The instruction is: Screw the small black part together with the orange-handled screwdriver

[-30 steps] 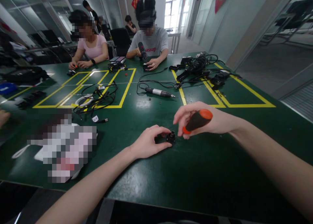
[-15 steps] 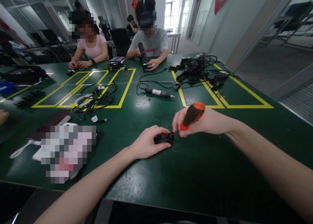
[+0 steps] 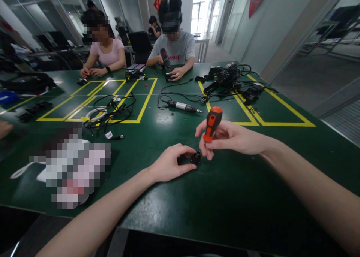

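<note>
On the green table (image 3: 157, 212), my left hand (image 3: 171, 162) grips a small black part (image 3: 196, 158) between thumb and fingers. The part has a short round stub on top. My right hand (image 3: 222, 138) is just to the right of it and holds a screwdriver (image 3: 213, 124) with an orange and dark handle. The handle points up, nearly upright, and its tip is hidden by my fingers.
Beyond my hands lies a silver and black electric screwdriver (image 3: 182, 106) with its cord. Cable tangles (image 3: 112, 111) are at the left, with more (image 3: 227, 77) at the back right. Blurred-out items (image 3: 81, 171) lie near left. Two people sit across the table, one holding a black tool (image 3: 165, 58).
The screwdriver in my right hand has swung from a rightward lean to nearly upright, and its handle has shifted left. My right fingers have changed their hold. My left hand has stayed put.
</note>
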The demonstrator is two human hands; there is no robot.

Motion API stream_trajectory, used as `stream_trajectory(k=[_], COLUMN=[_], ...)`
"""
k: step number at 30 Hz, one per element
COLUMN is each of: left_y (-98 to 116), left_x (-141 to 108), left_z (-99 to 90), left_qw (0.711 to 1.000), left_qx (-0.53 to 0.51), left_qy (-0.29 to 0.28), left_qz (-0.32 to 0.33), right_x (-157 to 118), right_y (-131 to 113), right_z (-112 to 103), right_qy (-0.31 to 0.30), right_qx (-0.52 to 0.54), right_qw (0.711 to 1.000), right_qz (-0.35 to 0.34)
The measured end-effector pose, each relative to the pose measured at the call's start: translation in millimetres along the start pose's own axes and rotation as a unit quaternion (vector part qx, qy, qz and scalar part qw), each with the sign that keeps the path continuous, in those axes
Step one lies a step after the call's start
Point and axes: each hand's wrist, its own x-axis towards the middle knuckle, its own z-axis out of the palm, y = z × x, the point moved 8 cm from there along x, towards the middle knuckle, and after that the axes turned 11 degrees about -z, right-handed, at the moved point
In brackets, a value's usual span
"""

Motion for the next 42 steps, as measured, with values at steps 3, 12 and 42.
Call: stream_trajectory(k=[3, 12, 42], left_y=[0.1, -1.3, 0.1], left_x=[0.0, 0.8, -0.9], left_z=[0.0, 0.9, 0.0], left_qw=[1.0, 1.0, 1.0], left_qx=[0.0, 0.001, 0.009], left_qy=[0.003, 0.007, 0.004], left_qz=[-0.001, 0.0, -0.001], right_x=[-0.6, 1.5, -0.2], right_y=[-2.0, -27.2, -23.4], right_z=[-0.7, 3.3, 18.0], right_qy=[-0.004, 0.047, 0.049], right_qx=[-0.051, -0.345, -0.316], right_qw=[0.999, 0.937, 0.947], right_qz=[0.003, -0.034, 0.025])
